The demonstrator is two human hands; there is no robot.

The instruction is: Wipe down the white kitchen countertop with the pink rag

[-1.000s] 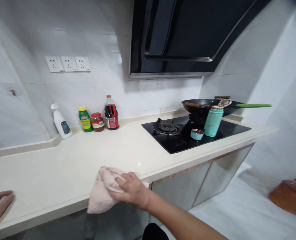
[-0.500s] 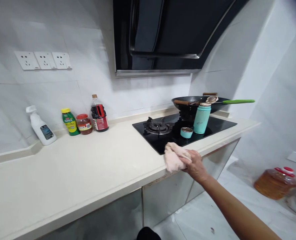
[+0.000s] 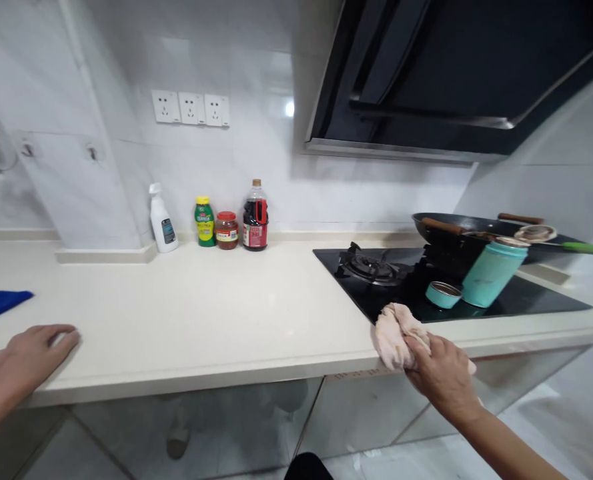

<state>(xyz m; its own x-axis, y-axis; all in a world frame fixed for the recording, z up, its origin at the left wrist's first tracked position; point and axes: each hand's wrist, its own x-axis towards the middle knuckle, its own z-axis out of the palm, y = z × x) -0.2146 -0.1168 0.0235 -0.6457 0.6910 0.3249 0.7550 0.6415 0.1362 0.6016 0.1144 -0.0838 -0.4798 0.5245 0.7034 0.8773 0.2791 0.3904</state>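
Observation:
My right hand [image 3: 443, 373] grips a pale pink cloth [image 3: 396, 337] at the front edge of the counter, just before the near left corner of the black gas stove [image 3: 346, 283]. At the far left, my left hand [image 3: 39, 350] rests on the white countertop [image 3: 201, 327], thumb apart from the fingers, nothing in it. Behind that hand lies a piece of blue cloth [image 3: 1, 305], cut off by the frame's side. A turquoise flask [image 3: 493, 275] stands on the stove beside its small turquoise cup [image 3: 443, 295].
Against the wall stand a white spray bottle [image 3: 163, 223], a green bottle with yellow cap [image 3: 205, 223], a red-lidded jar [image 3: 227, 232] and a dark sauce bottle [image 3: 255, 220]. A wok [image 3: 426, 233] sits on the rear right. The range hood [image 3: 426, 80] hangs overhead.
The view has swung left, bringing my left hand and the blue cloth into sight. My right hand still holds the pink cloth at the counter's edge near the stove.

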